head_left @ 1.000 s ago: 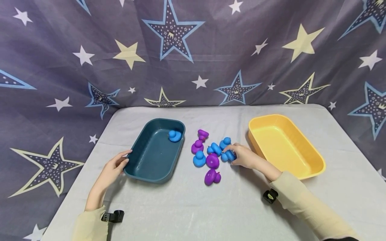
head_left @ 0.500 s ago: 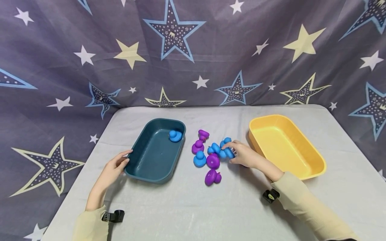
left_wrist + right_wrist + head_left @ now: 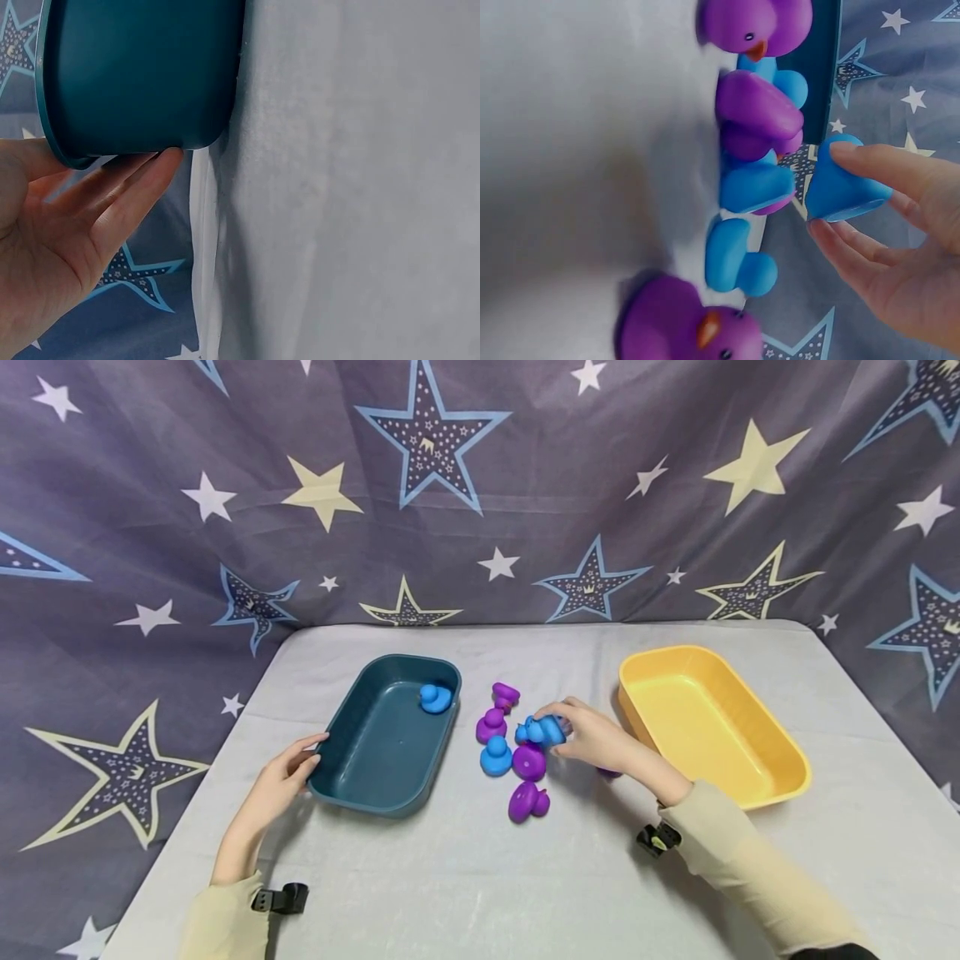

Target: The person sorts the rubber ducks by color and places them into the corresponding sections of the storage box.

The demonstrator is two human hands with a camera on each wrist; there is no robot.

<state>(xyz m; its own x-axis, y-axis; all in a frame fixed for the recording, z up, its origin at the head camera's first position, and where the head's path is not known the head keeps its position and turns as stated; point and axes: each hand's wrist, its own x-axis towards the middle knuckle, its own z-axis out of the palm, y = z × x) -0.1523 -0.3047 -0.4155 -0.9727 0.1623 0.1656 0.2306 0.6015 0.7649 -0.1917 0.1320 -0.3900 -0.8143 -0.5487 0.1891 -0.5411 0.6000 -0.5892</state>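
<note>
a blue duck [image 3: 844, 184] is pinched between thumb and fingers of the right hand [image 3: 596, 739] — raised off the counter [image 3: 465, 893], just right of centre in the head view, amid purple ducks [image 3: 529, 762]. the left hand [image 3: 273, 789], fingers extended, touches the teal bin [image 3: 382, 752] left of centre — a second blue duck [image 3: 435, 698] sits inside; a yellow bin [image 3: 705, 727] stands at right.
</note>
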